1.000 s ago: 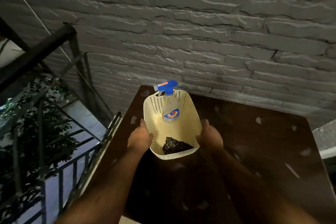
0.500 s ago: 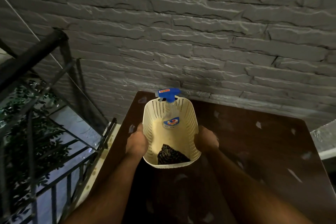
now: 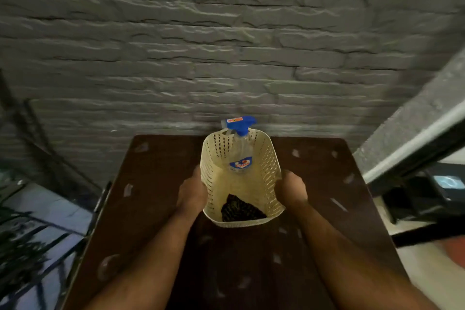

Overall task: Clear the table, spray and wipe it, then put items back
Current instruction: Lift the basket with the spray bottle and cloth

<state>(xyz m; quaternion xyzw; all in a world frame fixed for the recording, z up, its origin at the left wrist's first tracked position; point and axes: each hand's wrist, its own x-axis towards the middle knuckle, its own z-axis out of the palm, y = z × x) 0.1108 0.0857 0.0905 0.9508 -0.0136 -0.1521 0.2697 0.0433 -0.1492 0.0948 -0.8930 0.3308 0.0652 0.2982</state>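
Observation:
A cream perforated plastic basket [image 3: 271, 171] is over the middle of a dark brown table [image 3: 327, 184]. My left hand [image 3: 192, 191] grips its left wall and my right hand [image 3: 292, 190] grips its right wall. Inside, a clear spray bottle [image 3: 240, 156] with a blue trigger head leans against the far wall. A dark patterned cloth [image 3: 240, 210] lies bunched at the near end of the basket. Whether the basket rests on the table or is held just above it I cannot tell.
A grey stone wall [image 3: 226, 58] runs right behind the table. A black metal railing [image 3: 32, 246] with foliage beyond stands at the left. At the right are a pale ledge [image 3: 415, 128] and a dark object [image 3: 427, 196] below it. Pale specks dot the tabletop.
The view has swung to the right, so the basket and both hands now sit nearer the table's middle. Both hands keep their hold on the basket.

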